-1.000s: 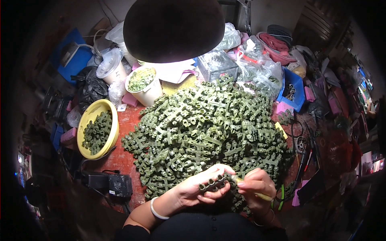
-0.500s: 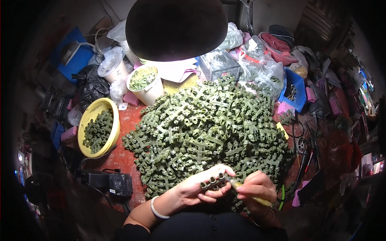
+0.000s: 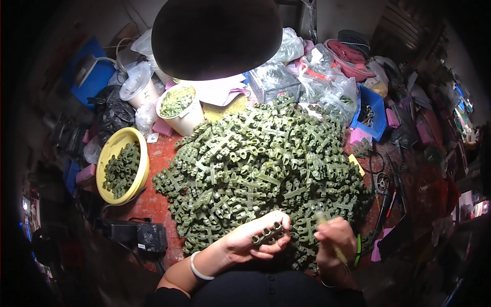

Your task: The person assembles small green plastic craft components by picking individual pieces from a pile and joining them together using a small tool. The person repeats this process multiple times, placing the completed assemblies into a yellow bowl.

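In my left hand (image 3: 250,239) lies a dark green moulded part (image 3: 267,235) with a row of short open tubes facing up; the fingers curl round it. Off to the right, my right hand (image 3: 336,240) grips a slim yellow-handled tool (image 3: 339,254), upright and blurred at its top, so its kind cannot be made out. A gap separates the tool from the part. Just beyond both hands rises a large heap of similar green moulded parts (image 3: 255,158).
More green parts fill a yellow basin (image 3: 144,169) at left. Behind it stands a white bucket (image 3: 188,122) of green scraps. A black power adapter (image 3: 152,237) sits on the red tabletop (image 3: 158,148). At right are a blue bin (image 3: 376,132) and cables. A dark rounded shape (image 3: 217,38) blocks the top.
My right hand has drawn the tool away from the part, to the right, and tipped it more upright. The left hand keeps the part, nearly in place. The whole view has shifted slightly.
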Action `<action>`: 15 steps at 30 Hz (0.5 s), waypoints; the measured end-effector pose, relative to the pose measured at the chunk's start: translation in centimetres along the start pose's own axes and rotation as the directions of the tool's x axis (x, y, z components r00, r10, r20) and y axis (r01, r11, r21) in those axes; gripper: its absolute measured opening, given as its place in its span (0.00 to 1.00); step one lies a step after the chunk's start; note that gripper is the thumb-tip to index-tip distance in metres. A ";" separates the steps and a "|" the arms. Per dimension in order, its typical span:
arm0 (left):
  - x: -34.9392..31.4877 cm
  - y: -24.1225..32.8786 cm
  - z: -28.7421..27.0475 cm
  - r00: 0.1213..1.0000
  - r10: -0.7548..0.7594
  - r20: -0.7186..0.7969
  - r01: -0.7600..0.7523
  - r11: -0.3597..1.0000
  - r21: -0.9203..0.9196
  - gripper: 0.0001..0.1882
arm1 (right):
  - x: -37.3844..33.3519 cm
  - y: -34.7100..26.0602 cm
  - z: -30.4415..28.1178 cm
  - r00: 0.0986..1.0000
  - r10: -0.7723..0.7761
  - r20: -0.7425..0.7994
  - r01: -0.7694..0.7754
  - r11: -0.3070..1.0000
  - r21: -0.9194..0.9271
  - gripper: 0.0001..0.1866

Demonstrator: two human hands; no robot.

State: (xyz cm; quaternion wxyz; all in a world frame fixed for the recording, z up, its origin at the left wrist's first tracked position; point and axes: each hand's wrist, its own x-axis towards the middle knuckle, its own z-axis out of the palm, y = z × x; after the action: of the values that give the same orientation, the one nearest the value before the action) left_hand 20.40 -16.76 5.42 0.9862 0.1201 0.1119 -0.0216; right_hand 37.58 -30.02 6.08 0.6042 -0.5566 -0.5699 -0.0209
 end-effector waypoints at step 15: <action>-0.6 0.6 -1.1 0.954 0.290 0.079 -0.290 0.957 -0.008 0.09 | 1.7 1.2 3.2 0.862 0.104 0.496 0.135 0.897 -0.422 0.17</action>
State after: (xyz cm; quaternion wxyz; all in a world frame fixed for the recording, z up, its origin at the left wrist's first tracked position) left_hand 19.58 -15.93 4.64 0.9822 0.1359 0.0539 0.1183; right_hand 36.82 -26.25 5.68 0.2902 -0.6601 -0.6928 -0.0078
